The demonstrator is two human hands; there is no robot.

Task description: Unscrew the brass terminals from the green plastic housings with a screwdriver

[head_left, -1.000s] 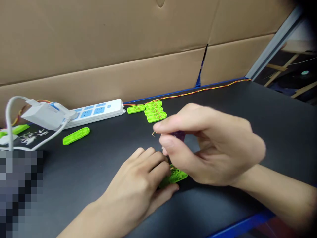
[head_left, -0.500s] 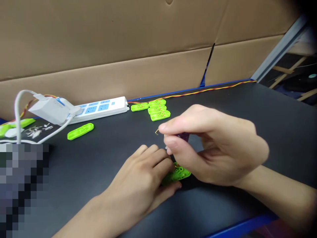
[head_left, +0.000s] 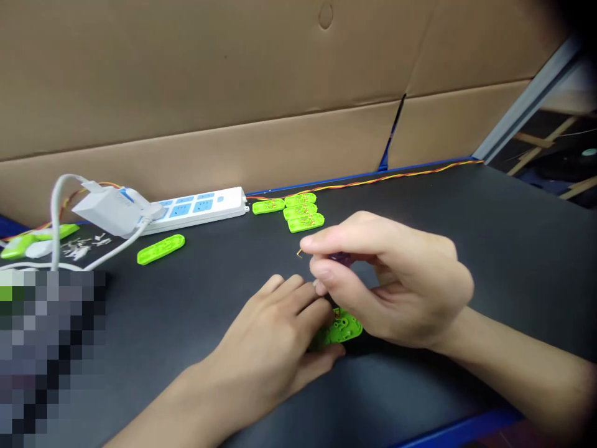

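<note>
One head cam, fwd & down, close above black tabletop (head_left: 186, 305), twd cardboard wall (head_left: 209, 74) behind.

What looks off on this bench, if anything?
Mainly the small pale bits left of the power strip: they lie in a messy scatter, unlike the neatly grouped green shells. Another shell lies apart. No clear damage shows.

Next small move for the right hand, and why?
Probably bring the right hand down toward the green shell: its thumb and finger pinch a small gold-coloured piece, apart from the shell, while the left hand holds that shell with its moulded inside showing. Exact seat: can't tell.
</note>
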